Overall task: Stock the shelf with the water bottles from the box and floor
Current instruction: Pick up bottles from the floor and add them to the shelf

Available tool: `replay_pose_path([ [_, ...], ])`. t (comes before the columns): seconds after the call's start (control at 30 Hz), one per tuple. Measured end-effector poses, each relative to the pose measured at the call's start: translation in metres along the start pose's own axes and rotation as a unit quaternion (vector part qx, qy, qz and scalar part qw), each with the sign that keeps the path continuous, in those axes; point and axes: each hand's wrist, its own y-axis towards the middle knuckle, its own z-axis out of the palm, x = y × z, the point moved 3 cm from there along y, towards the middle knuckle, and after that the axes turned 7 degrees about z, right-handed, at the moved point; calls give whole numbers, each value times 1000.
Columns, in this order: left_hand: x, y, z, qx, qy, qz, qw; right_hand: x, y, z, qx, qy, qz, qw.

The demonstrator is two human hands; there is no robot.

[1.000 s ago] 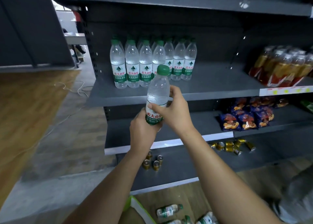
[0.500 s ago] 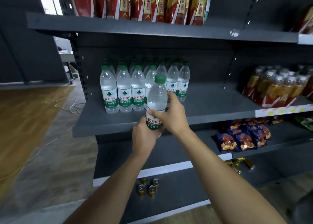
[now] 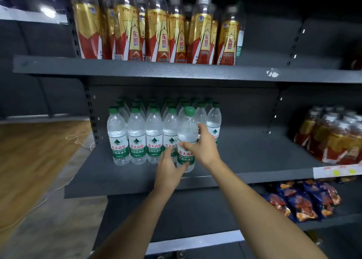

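The placing step is in hand: a water bottle is held upright over the front of the middle shelf, just beside the right end of the front row of stocked bottles. It is held low down by the left grip, a bare hand whose fingers are curled round the base. It is held at the label by the right grip, whose thumb is laid across the front and whose fingers are wrapped behind. Nothing else is held. The task is judged to be partly done, several rows being filled. For the next move the bottle is probably to be set down in line with its neighbours, label outward, and both grips loosened without the row being knocked. Whether the base is touching the shelf cannot be told, since it is covered by the left grip. The box and the bottles on the floor are out of view, so how many are left cannot be judged. The back rows are lost in shadow and cannot be counted. The wrapped bottles at the right are blurred and cut off by the edge.
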Motion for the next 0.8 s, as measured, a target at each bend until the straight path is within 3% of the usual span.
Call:
replay_pose_path([
  [0.33,12,12,33,16,56,1,998,-39,27,-4,13,18,22,1000],
  [0.57,20,13,43,2,67,-2,998,-51,38,-7,65,-6,30,997],
  [0.8,25,12,42,-16,76,-2,997,-55,41,2,71,18,5,997],
])
